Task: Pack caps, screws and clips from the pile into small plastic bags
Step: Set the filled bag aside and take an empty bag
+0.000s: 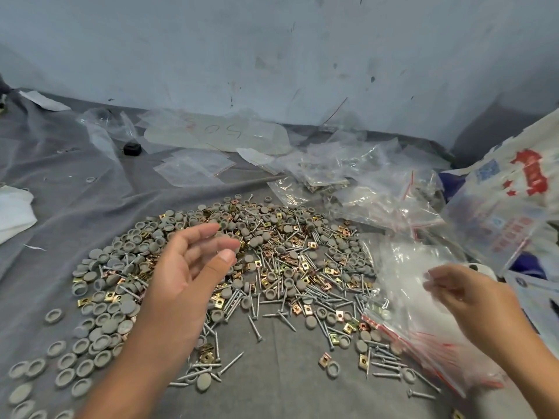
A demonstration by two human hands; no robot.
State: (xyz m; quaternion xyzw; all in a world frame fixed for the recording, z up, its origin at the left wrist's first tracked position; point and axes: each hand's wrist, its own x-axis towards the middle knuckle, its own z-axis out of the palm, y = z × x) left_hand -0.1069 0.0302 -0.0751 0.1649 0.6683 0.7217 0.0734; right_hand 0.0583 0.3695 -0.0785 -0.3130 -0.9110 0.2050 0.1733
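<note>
A wide pile (272, 267) of grey round caps, silver screws and gold clips lies spread on a grey cloth (287, 388). My left hand (187, 267) hovers above the pile's left half, palm turned inward, fingers loosely extended, holding nothing I can see. My right hand (462, 297) is at the right and pinches a small clear plastic bag (405, 267), which is blurred. Under it lies a stack of empty zip bags with red strips (423, 343).
Filled and empty clear bags (363, 182) are heaped at the back right. A printed white sack (508, 207) stands at the right edge. A small black object (132, 148) and flat bags lie at the back, white cloth (15, 213) at the left, a wall behind.
</note>
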